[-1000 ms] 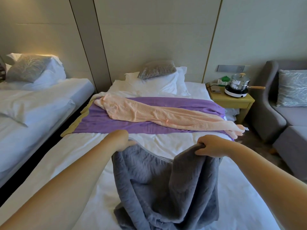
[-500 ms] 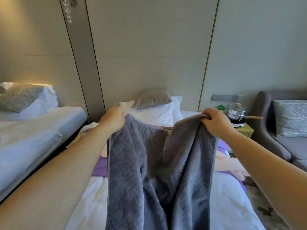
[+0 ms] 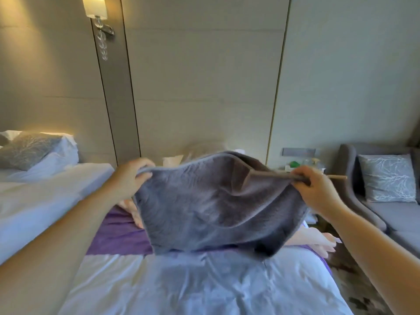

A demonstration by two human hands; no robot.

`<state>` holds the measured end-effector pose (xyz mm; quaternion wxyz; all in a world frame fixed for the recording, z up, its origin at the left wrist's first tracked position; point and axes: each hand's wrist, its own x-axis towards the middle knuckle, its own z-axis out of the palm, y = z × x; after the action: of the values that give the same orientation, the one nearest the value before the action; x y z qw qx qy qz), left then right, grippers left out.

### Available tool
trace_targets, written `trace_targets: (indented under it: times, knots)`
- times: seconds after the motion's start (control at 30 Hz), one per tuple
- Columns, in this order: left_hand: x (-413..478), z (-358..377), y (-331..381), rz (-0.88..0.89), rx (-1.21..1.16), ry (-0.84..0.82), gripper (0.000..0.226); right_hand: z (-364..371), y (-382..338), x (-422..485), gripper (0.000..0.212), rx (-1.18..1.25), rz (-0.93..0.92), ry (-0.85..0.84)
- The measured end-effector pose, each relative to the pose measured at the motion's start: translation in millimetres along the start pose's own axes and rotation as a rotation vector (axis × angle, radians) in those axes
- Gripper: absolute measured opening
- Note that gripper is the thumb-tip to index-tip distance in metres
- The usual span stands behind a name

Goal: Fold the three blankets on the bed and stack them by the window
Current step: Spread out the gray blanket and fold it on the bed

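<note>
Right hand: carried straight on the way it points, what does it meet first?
The right hand grips the gray blanket. Beyond that, its line runs over the bed toward the wall, probably; a wooden handle sits close alongside. Depth is unclear.

Both bare arms reach forward from the lower corners of the frame, and the hands are held up near the middle height, well apart. The left hand (image 3: 133, 177), left of centre, has its fingers curled over the top edge of the grey blanket (image 3: 216, 205). The right hand (image 3: 318, 192), right of centre, pinches the same edge between thumb and fingers.
</note>
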<state>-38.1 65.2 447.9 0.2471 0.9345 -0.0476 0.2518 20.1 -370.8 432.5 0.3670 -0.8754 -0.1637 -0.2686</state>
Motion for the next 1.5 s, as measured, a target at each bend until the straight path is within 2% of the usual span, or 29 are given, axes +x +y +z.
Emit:
trace_targets:
  times: [0.17,0.37,0.5,0.67,0.9,1.0,1.1,1.17,1.23,1.3,1.37,1.43,1.5]
  knots:
    - [-133.0,66.7,-76.8,-0.180,0.150,-0.424,0.027,53.9,46.6,-136.5,0.038,-0.137,0.262,-0.345]
    - [-288.2,145.5,-117.9,-0.494,0.308,-0.795,0.031,102.8,88.5,-304.8,0.041,-0.240,0.483,-0.638]
    - [-365.1,168.4,-127.6,-0.543,0.459,-0.872,0.027,105.6,110.3,-384.6,0.042,-0.358,0.549,-0.796]
    - [-409.1,177.5,-130.1,-0.535,0.778,-0.982,0.028,84.4,124.8,-432.3,0.048,-0.429,0.520,-0.855]
    - [-447.1,189.3,-106.7,-0.624,0.941,-1.044,0.034,48.2,143.1,-470.1,0.052,-0.385,0.429,-0.965]
    - [-469.3,193.9,-87.8,-0.652,0.974,-1.022,0.038,39.5,152.5,-486.6,0.047,-0.359,0.441,-1.018]
    - [-486.1,217.7,-57.9,-0.661,0.923,-0.961,0.041,35.9,158.9,-501.6,0.026,-0.374,0.409,-0.988]
    - [-492.3,248.6,-28.4,-0.567,0.736,-0.900,0.043,34.9,165.1,-512.8,0.012,-0.404,0.399,-0.953]
    - [-493.5,284.0,9.3,-0.415,0.467,-0.833,0.048,34.9,175.5,-523.8,0.016,-0.393,0.480,-0.944]
    - [-492.9,317.0,48.2,-0.293,0.244,-0.811,0.049,36.1,186.2,-531.4,0.020,-0.288,0.642,-0.859]
    - [-494.0,345.0,78.3,-0.198,0.141,-0.821,0.050,37.7,195.5,-535.1,0.022,-0.152,0.893,-0.669]
    - [-496.5,365.9,98.9,-0.145,0.128,-0.841,0.051,40.6,202.4,-537.4,0.031,-0.044,1.136,-0.516]
    - [-500.2,381.0,112.5,-0.107,0.161,-0.858,0.052,46.8,206.3,-540.9,0.046,0.064,1.308,-0.485]
